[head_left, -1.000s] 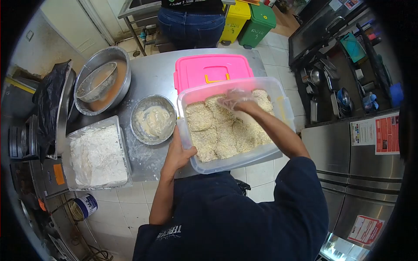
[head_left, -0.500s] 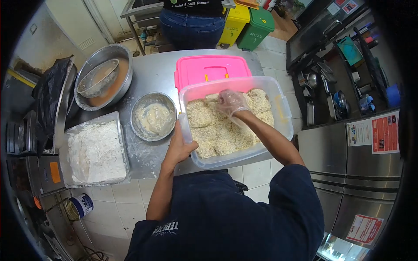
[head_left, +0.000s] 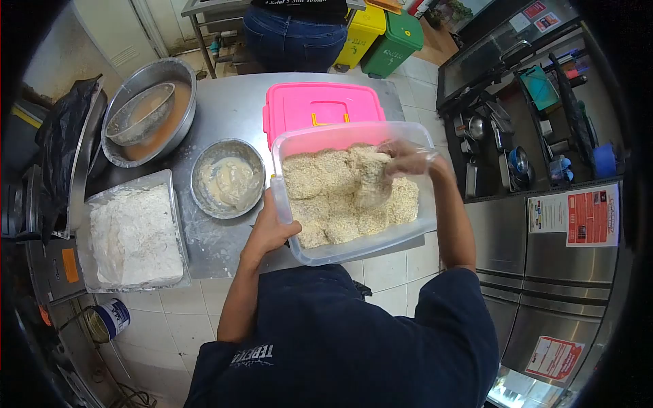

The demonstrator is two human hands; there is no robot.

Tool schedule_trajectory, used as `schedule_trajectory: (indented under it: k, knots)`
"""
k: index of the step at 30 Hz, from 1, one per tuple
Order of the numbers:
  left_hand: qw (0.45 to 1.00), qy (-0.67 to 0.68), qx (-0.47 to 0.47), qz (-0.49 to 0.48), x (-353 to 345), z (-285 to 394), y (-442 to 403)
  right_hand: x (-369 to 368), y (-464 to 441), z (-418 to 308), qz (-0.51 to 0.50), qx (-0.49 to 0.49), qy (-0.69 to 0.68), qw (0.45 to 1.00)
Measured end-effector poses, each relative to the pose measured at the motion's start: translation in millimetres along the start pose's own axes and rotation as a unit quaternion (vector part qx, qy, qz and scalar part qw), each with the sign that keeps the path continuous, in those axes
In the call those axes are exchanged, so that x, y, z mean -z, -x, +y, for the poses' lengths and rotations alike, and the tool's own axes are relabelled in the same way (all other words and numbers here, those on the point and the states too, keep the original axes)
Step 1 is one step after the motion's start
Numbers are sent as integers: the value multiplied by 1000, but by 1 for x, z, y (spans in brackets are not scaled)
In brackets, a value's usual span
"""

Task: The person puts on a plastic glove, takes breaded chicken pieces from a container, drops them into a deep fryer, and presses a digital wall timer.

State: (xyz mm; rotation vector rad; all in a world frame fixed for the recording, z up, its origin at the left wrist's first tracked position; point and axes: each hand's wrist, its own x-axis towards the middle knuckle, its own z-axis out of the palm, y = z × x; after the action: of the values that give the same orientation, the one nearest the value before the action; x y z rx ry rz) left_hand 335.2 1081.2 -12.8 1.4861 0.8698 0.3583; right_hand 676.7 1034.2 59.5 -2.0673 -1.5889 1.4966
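Observation:
A clear plastic tub [head_left: 354, 253] holds several crumb-coated pieces [head_left: 316, 173] packed side by side. My left hand [head_left: 273, 228] grips the tub's left wall, thumb over the rim. Inside the tub's right part, my right hand [head_left: 407, 160], in a clear glove and blurred, is closed on the edge of one coated piece [head_left: 373, 180], which is tilted up. Behind the tub lies a pink lidded box [head_left: 320, 105] with yellow handles.
Left of the tub are a bowl of batter [head_left: 230, 180], a tray of flour [head_left: 136, 234] and a large basin [head_left: 163, 129] with a strainer in brownish liquid. Another person [head_left: 292, 37] stands beyond the steel table [head_left: 228, 102].
My right hand has moved right within the tub, and a coated piece is now lifted on edge in its grip. My left hand keeps its hold on the tub.

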Motion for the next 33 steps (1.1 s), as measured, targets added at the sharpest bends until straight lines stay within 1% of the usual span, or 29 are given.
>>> schedule_trajectory:
  k: [1, 2, 3, 4, 5, 7, 8, 10, 11, 13, 14, 16, 17, 19, 20, 21, 23, 24, 25, 26, 27, 28, 30, 31, 32, 33]
  knots:
    - [1000, -3, -3, -3, 1, -1, -1, -5, -12, 10, 1, -1, -1, 1000]
    - [1000, -7, -7, -6, 1, -1, -2, -13, -26, 21, 68, -6, 151, 986]
    - [1000, -8, -8, -8, 1, 0, -3, -20, -39, 33, 132, -10, 298, 945]
    - [1000, -5, -10, -8, 2, 2, -2, -25, -47, 48, 179, 15, 231, 956]
    - [1000, -2, -11, -7, 2, 3, -1, -25, -49, 47, 179, 16, 229, 957]
    - [1000, -6, -4, -5, 2, 1, -2, -28, -55, 45, 219, -22, 242, 945]
    - [1000, -8, 1, -5, 1, -2, -2, -29, -55, 39, 218, -23, 239, 946]
    - [1000, -9, -10, 2, -1, -11, -4, -20, -49, 25, 145, -91, 244, 955]
    - [1000, -9, -23, 13, -2, -14, -6, -16, -55, 35, 148, -95, 242, 954]
    - [999, -7, -32, 10, -2, -15, -6, -12, -72, 61, 99, -47, 281, 954]
    - [999, -4, -39, 13, -2, -15, -7, -11, -66, 52, 102, -47, 279, 954]
    - [999, -6, -44, 15, -2, -15, -8, -16, -46, 22, 130, 14, 437, 890]
    - [999, -5, -49, 17, -2, -16, -7, -22, -45, 27, 130, 14, 436, 890]
    - [998, -16, -52, 18, -2, -16, -6, -35, -45, 43, 154, 74, 344, 923]
    - [998, -26, -54, 21, -2, -15, -7, -45, -38, 46, 191, 174, 360, 896]
    - [998, -24, -54, 23, -1, -13, -8, -49, -32, 44, 190, 175, 362, 896]
    - [999, -14, -36, 12, -1, -10, -6, -54, -18, 44, 147, 88, 331, 928]
    - [999, -11, -36, 9, -2, -11, -7, -58, -30, 64, 279, 291, 541, 738]
    - [999, -10, -48, 12, -2, -13, -7, -52, -22, 89, 166, 212, 468, 842]
    - [998, -10, -59, 15, -2, -14, -8, -42, 7, 45, 69, 96, 369, 922]
    - [998, -10, -58, 13, -1, -16, -9, -32, 36, 0, 5, -29, 292, 956]
    - [998, -11, -59, 15, -1, -18, -9, -27, 42, -3, 4, -31, 290, 957]
    - [998, -14, -59, 14, -2, -16, -8, -11, 54, 4, 15, -166, 309, 936]
    - [999, -18, -46, 8, -1, -11, -6, -5, 52, 21, 16, -167, 307, 937]
    - [999, -24, -34, 2, 0, -7, -6, -1, 42, 49, 110, -83, 307, 942]
    - [999, -26, -36, 0, 0, -8, -7, 3, 30, 72, 203, 2, 304, 931]
